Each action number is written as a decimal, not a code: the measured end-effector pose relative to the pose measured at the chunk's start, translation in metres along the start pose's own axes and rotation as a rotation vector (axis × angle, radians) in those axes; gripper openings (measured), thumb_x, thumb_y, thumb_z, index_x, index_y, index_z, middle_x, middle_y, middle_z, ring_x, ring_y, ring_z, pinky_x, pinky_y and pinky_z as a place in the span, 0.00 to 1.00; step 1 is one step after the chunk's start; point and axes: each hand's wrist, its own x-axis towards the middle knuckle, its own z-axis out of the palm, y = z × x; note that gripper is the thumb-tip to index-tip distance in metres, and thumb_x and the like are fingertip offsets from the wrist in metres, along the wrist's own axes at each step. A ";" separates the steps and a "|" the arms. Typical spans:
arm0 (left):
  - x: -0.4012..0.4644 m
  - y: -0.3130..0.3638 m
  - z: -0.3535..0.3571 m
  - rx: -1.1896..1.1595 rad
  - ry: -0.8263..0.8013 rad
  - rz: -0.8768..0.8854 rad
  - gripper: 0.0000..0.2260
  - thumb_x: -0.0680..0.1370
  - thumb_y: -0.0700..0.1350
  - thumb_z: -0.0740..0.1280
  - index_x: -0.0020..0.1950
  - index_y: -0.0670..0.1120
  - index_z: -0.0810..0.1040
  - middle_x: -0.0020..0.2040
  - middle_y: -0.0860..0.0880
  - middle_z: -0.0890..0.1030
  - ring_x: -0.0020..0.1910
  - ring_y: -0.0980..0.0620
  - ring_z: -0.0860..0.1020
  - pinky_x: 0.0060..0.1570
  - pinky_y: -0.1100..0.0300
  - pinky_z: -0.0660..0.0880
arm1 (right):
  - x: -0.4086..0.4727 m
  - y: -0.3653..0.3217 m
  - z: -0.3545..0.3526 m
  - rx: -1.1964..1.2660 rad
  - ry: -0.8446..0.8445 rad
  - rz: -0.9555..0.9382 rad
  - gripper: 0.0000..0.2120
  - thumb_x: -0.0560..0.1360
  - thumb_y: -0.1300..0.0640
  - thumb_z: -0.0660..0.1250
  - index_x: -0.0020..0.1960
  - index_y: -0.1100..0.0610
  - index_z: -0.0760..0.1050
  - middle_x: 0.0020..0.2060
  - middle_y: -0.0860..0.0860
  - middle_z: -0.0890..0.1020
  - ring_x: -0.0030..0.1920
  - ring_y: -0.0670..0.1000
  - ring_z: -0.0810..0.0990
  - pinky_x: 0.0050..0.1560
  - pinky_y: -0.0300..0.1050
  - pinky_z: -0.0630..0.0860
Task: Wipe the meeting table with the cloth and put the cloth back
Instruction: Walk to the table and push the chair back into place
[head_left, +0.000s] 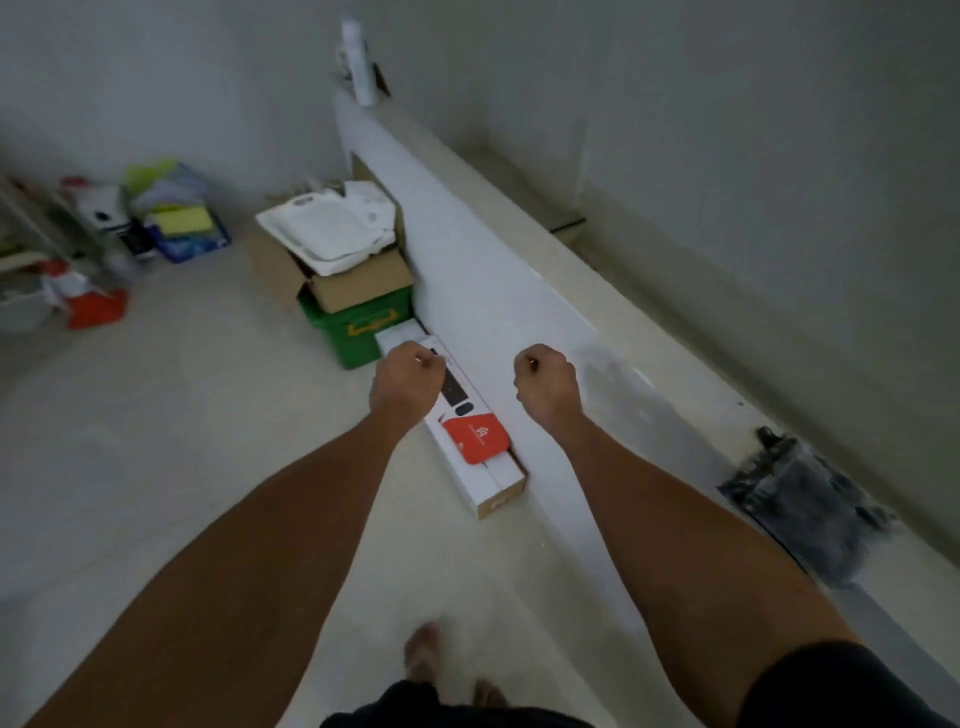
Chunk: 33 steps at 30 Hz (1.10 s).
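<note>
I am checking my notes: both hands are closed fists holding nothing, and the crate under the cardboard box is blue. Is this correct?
Not quite. The head view shows the crate under the cardboard box is green, not blue. Left hand and right hand are closed fists holding nothing, as stated.

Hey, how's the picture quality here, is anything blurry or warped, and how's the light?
Head view: dim, flat light with no glare; wide-angle lens bows the white ledge and the forearms; left hand and right hand fairly sharp; dark cloth on the ledge and the clutter at far left are smeared; bare feet blurred.
</note>
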 end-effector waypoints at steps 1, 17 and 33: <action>-0.004 -0.015 -0.015 -0.003 0.031 -0.037 0.07 0.77 0.53 0.70 0.44 0.52 0.81 0.43 0.47 0.87 0.47 0.44 0.86 0.55 0.48 0.83 | -0.002 -0.008 0.015 -0.012 -0.049 -0.024 0.10 0.79 0.55 0.60 0.47 0.54 0.79 0.43 0.55 0.85 0.45 0.60 0.85 0.49 0.61 0.85; -0.178 -0.235 -0.287 -0.099 0.663 -0.485 0.09 0.74 0.57 0.67 0.43 0.53 0.80 0.41 0.48 0.86 0.44 0.46 0.86 0.51 0.48 0.84 | -0.173 -0.176 0.299 -0.067 -0.667 -0.477 0.10 0.75 0.48 0.59 0.41 0.49 0.77 0.38 0.49 0.84 0.41 0.58 0.85 0.45 0.61 0.85; -0.462 -0.423 -0.473 -0.118 1.152 -0.831 0.09 0.78 0.54 0.67 0.47 0.50 0.83 0.44 0.50 0.85 0.48 0.46 0.83 0.54 0.48 0.82 | -0.519 -0.275 0.527 -0.150 -1.233 -0.821 0.12 0.76 0.48 0.58 0.42 0.51 0.77 0.40 0.52 0.84 0.44 0.58 0.85 0.48 0.62 0.84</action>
